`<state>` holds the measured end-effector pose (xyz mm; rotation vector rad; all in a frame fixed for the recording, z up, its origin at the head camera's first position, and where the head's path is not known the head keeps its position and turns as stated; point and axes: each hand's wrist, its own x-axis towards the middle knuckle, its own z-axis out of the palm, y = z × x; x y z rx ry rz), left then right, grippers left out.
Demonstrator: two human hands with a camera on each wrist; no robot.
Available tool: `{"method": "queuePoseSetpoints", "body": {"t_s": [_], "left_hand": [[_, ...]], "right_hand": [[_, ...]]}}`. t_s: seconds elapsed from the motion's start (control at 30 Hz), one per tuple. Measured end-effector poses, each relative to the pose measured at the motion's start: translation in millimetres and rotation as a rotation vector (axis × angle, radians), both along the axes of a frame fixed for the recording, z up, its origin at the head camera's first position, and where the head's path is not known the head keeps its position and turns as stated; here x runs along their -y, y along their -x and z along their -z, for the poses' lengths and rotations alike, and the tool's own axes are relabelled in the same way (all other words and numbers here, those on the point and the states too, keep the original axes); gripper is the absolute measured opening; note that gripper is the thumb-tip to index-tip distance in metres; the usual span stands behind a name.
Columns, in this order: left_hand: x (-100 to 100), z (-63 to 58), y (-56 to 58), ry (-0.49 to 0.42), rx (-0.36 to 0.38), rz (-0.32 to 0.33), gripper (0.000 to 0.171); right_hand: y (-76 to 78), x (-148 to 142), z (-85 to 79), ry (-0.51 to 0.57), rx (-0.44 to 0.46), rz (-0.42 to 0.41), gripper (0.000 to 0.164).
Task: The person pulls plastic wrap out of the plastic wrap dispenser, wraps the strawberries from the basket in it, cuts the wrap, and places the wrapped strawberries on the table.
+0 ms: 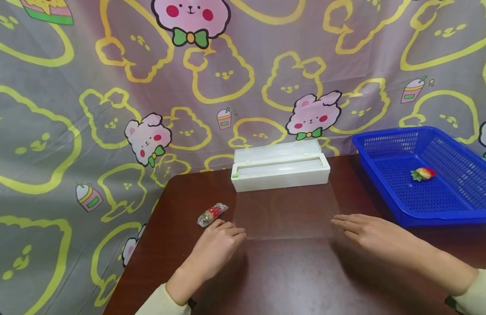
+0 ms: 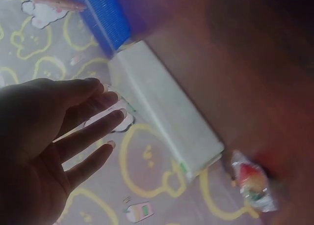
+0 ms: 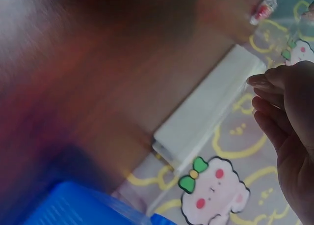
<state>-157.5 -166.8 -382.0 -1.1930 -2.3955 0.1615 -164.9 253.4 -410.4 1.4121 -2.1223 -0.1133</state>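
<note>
A thin see-through sheet of cling film stretches from the white cling film box toward me. My left hand pinches its near left corner between thumb and forefinger; the other fingers are loosely spread in the left wrist view. At the sheet's right side, my right hand pinches the edge with thumb and fingertips, its fingers fairly straight. Just beyond my left knuckles lies a strawberry wrapped in clear film, on the table. The box lid stands raised at the back.
A blue plastic basket stands at the right of the brown table, with one unwrapped strawberry in it. Behind the table hangs a cartoon-print curtain, close to the back of the box.
</note>
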Motion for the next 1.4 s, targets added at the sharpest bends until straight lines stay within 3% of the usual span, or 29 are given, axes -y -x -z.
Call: {"method": "queuePoseSetpoints", "body": {"t_s": [0.13,0.3,0.6,1.07,1.4], "left_hand": [[-1,15.8,1.1,0.069,-0.018,0.0,0.016],[-3,34.3,3.2,0.124,-0.028,-0.003,0.012],[-7,59.2,9.0,0.22,0.022,-0.036,0.011],[-9,70.5,12.5,0.22,0.09,-0.073,0.014],[-11,71.4,15.0,0.199,0.178,-0.096,0.012]], "right_hand": [[3.2,3,14.8,-0.013,-0.009,-0.017,0.031],[6.7,5,30.9,-0.034,-0.016,-0.013,0.035],[12.9,3,51.2,-0.063,0.086,0.027,0.024],[18.2,4,62.9,-0.041,0.073,0.017,0.02],[15.8,4,62.3,-0.04,0.125,0.058,0.015]]}}
